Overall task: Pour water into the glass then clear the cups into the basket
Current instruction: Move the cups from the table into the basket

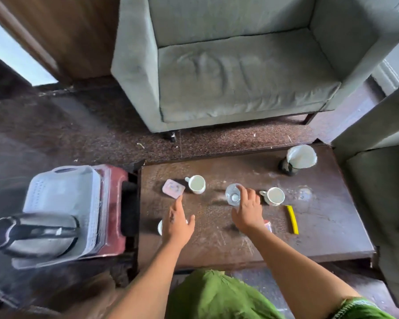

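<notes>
Dark table (pixel 320 229), two cups (pixel 196 184), right hand (pixel 248 209) clasping glass (pixel 232 195), left hand (pixel 176 223) spread

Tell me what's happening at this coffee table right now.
A person is leaning over a dark wooden table. Their right hand is at the clear glass, fingertips on its rim, while the left hand reaches with straight fingers toward a pink coaster. Two white cups still sit on the table. The white basket waits on a red stool, with a kettle by it.
</notes>
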The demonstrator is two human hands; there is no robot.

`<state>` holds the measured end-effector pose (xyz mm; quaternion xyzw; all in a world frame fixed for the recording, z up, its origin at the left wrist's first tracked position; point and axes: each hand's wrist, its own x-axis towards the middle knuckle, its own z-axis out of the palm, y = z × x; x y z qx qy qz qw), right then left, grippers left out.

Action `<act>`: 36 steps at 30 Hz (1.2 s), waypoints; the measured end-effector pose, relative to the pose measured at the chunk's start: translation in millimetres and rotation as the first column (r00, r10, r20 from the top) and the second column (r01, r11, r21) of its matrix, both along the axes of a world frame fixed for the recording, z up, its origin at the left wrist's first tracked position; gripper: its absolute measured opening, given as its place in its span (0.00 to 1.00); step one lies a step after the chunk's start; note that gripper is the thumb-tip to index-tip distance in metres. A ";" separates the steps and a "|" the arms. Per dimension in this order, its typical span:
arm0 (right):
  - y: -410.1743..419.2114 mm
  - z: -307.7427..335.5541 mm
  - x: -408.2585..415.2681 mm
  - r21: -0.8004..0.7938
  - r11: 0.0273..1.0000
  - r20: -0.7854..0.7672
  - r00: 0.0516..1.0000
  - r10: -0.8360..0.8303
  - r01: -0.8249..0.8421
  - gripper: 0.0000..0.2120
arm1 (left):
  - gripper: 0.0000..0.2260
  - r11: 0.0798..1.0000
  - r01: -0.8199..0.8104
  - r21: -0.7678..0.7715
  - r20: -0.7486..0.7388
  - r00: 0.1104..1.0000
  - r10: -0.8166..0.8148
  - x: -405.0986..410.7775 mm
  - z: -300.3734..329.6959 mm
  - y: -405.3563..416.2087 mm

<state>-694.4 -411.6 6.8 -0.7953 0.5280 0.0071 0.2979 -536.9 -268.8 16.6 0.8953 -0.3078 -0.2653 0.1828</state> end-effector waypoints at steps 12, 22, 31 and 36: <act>47.6 -65.5 69.9 0.246 0.953 -0.022 0.982 0.186 -0.175 0.33 | 0.41 0.972 -0.136 0.194 -0.007 0.990 0.140 38.3 -57.2 80.4; -16.3 -118.3 178.5 0.103 0.934 -0.154 0.922 0.356 -0.343 0.50 | 0.39 0.923 0.203 0.325 -0.085 0.979 -0.186 90.4 -124.8 64.2; -16.6 -117.0 187.7 0.044 0.945 -0.301 0.897 0.323 -0.325 0.33 | 0.31 0.968 0.174 0.179 -0.100 0.982 -0.158 94.8 -134.9 70.0; -13.9 -103.0 183.7 0.116 0.959 -0.283 0.917 0.283 -0.260 0.33 | 0.31 0.985 0.108 0.136 -0.075 0.992 -0.099 100.8 -124.0 64.6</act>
